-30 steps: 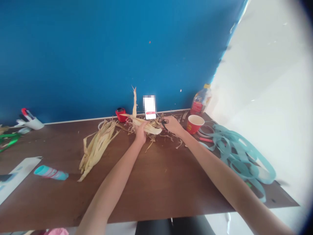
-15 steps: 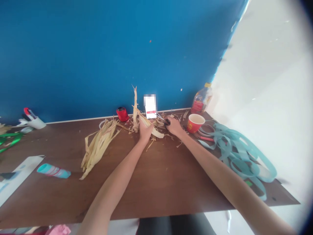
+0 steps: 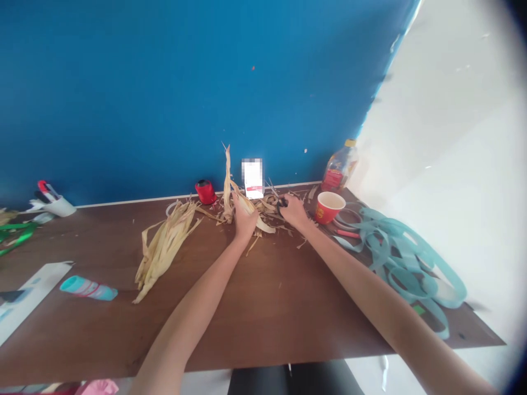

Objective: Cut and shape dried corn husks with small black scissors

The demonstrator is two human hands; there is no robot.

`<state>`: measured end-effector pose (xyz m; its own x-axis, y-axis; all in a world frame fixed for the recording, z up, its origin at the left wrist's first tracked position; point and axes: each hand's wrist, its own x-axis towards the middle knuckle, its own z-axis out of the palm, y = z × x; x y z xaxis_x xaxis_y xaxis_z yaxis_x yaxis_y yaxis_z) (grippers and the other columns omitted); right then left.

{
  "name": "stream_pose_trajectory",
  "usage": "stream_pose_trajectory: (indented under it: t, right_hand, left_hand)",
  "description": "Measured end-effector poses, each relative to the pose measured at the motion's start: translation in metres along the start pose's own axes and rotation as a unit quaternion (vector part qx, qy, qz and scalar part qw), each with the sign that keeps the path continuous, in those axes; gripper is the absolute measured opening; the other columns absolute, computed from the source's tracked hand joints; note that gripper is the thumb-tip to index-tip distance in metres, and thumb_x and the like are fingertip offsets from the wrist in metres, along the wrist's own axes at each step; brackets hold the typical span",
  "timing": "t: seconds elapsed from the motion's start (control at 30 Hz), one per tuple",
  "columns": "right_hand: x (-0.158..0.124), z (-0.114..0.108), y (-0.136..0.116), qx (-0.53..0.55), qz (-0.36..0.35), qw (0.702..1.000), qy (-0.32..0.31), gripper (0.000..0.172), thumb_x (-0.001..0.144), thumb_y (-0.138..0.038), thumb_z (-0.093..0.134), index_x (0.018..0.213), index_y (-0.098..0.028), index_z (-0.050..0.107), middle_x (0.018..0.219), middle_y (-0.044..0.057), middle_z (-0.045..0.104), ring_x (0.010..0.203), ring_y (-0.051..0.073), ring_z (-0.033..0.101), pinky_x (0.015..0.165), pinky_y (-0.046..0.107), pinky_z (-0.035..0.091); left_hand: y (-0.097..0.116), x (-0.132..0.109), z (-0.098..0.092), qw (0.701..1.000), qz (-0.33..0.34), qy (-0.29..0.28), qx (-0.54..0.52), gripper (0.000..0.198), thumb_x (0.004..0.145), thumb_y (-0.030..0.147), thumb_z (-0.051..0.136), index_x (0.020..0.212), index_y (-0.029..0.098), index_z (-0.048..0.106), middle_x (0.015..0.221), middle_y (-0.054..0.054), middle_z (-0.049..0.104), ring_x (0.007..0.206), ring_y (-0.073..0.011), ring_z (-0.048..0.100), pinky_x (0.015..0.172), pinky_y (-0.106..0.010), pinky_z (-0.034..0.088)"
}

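Observation:
My left hand (image 3: pixel 246 220) is closed around a dry corn husk (image 3: pixel 264 225), whose pale end sticks out to the right of the fingers. To its right, my right hand (image 3: pixel 295 210) grips scissors (image 3: pixel 282 203) by their dark handles, and the thin blades point up and to the left. The blades look parted and stand clear of the husk. Husk scraps (image 3: pixel 269 206) lie around and between both hands. Just left of my left hand a twisted piece of husk (image 3: pixel 227 181) stands upright. A larger bundle of corn husks (image 3: pixel 167 249) lies further left on the table.
A lit phone (image 3: pixel 253 180) leans at the wall behind the hands, with a red roll (image 3: pixel 205 192) to its left. On the right are a red paper cup (image 3: pixel 329 207), a bottle (image 3: pixel 340 167) and loops of teal ribbon (image 3: pixel 387 247). A blue tube (image 3: pixel 88 288) lies left.
My right hand has shifted slightly right, and the scissors have swung away from the phone with their blades now apart. My left hand keeps its hold on the husk.

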<state>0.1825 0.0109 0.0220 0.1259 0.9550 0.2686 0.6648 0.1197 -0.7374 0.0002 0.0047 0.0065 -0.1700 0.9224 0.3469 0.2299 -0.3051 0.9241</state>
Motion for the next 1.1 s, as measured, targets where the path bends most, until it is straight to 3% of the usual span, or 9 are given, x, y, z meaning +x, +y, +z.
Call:
stream_pose_trajectory:
  t: [0.1, 0.23, 0.37, 0.47, 0.6, 0.67, 0.77, 0.93, 1.1]
  right_hand:
    - [0.000, 0.004, 0.003, 0.009, -0.004, 1.000, -0.014, 0.035, 0.071, -0.018, 0.061, 0.106, -0.021, 0.067, 0.090, 0.004, 0.073, 0.082, 0.019, 0.065, 0.076, 0.028, 0.048]
    - [0.000, 0.010, 0.007, 0.002, -0.006, 1.000, 0.000, 0.040, 0.070, -0.016, 0.060, 0.109, -0.022, 0.066, 0.091, 0.004, 0.073, 0.083, 0.020, 0.066, 0.077, 0.029, 0.049]
    - [-0.001, 0.006, 0.005, 0.019, -0.011, 0.999, 0.036, 0.045, 0.071, -0.017, 0.059, 0.115, -0.022, 0.063, 0.091, 0.003, 0.074, 0.084, 0.019, 0.066, 0.077, 0.028, 0.048]
    - [-0.001, -0.003, 0.000, 0.020, -0.015, 0.997, 0.072, 0.042, 0.071, -0.020, 0.058, 0.113, -0.021, 0.064, 0.090, 0.004, 0.073, 0.081, 0.020, 0.066, 0.076, 0.029, 0.048]
    - [-0.003, -0.010, -0.012, 0.079, -0.035, 0.994, 0.070, 0.046, 0.070, -0.025, 0.059, 0.116, -0.018, 0.063, 0.087, 0.005, 0.072, 0.075, 0.019, 0.064, 0.070, 0.028, 0.047]
    - [-0.007, -0.009, -0.019, 0.113, -0.056, 0.991, 0.046, 0.048, 0.071, -0.027, 0.060, 0.118, -0.017, 0.062, 0.084, 0.004, 0.072, 0.072, 0.018, 0.063, 0.068, 0.027, 0.047]
    - [-0.013, -0.002, -0.029, 0.122, -0.094, 0.988, 0.024, 0.050, 0.070, -0.023, 0.057, 0.120, -0.019, 0.061, 0.079, 0.001, 0.070, 0.069, 0.016, 0.061, 0.067, 0.026, 0.046]
    - [-0.022, 0.004, -0.040, 0.106, -0.120, 0.987, 0.004, 0.052, 0.070, -0.020, 0.057, 0.122, -0.019, 0.061, 0.081, 0.002, 0.068, 0.074, 0.016, 0.062, 0.070, 0.025, 0.046]
    - [-0.024, 0.002, -0.043, 0.110, -0.098, 0.989, -0.006, 0.050, 0.069, -0.018, 0.058, 0.120, -0.017, 0.062, 0.084, 0.003, 0.070, 0.072, 0.016, 0.061, 0.072, 0.026, 0.047]
  left_hand:
    - [0.003, -0.001, 0.000, 1.000, 0.015, 0.007, 0.018, 0.107, 0.073, 0.019, 0.070, 0.156, 0.018, 0.003, 0.156, -0.017, 0.030, 0.143, -0.0296, 0.034, 0.116, -0.039, 0.031]
    - [0.003, -0.002, 0.001, 1.000, -0.005, -0.006, 0.019, 0.110, 0.073, 0.017, 0.068, 0.155, 0.024, -0.004, 0.157, -0.016, 0.026, 0.126, -0.0269, 0.053, 0.103, -0.037, 0.046]
    - [0.004, -0.004, 0.001, 1.000, 0.003, -0.003, 0.021, 0.108, 0.072, 0.014, 0.067, 0.155, 0.026, -0.001, 0.159, -0.016, 0.020, 0.125, -0.0267, 0.053, 0.103, -0.037, 0.046]
    - [0.007, -0.005, -0.001, 0.999, 0.029, 0.016, 0.038, 0.101, 0.072, 0.012, 0.067, 0.155, 0.023, 0.010, 0.157, -0.017, 0.023, 0.137, -0.0292, 0.039, 0.113, -0.041, 0.035]
    - [0.010, -0.005, 0.000, 0.994, 0.086, 0.039, 0.060, 0.069, 0.076, 0.021, 0.068, 0.140, 0.020, 0.044, 0.148, -0.015, 0.038, 0.143, -0.0291, 0.029, 0.119, -0.042, 0.022]
    - [0.011, -0.003, 0.001, 0.991, 0.111, 0.018, 0.071, 0.044, 0.079, 0.029, 0.067, 0.122, 0.020, 0.059, 0.135, -0.014, 0.050, 0.135, -0.0281, 0.039, 0.116, -0.042, 0.026]
    - [0.010, -0.001, 0.001, 0.988, 0.124, -0.026, 0.085, 0.022, 0.086, 0.037, 0.059, 0.096, 0.019, 0.066, 0.108, -0.010, 0.062, 0.112, -0.0250, 0.054, 0.104, -0.040, 0.038]
    - [0.006, 0.000, -0.002, 0.994, 0.083, -0.020, 0.061, 0.033, 0.092, 0.047, 0.048, 0.077, 0.019, 0.056, 0.075, -0.003, 0.056, 0.077, -0.0176, 0.053, 0.079, -0.030, 0.042]
    - [0.008, -0.001, -0.003, 0.994, 0.076, -0.064, 0.036, 0.039, 0.095, 0.047, 0.040, 0.078, 0.018, 0.059, 0.075, -0.003, 0.060, 0.075, -0.0173, 0.055, 0.075, -0.028, 0.041]
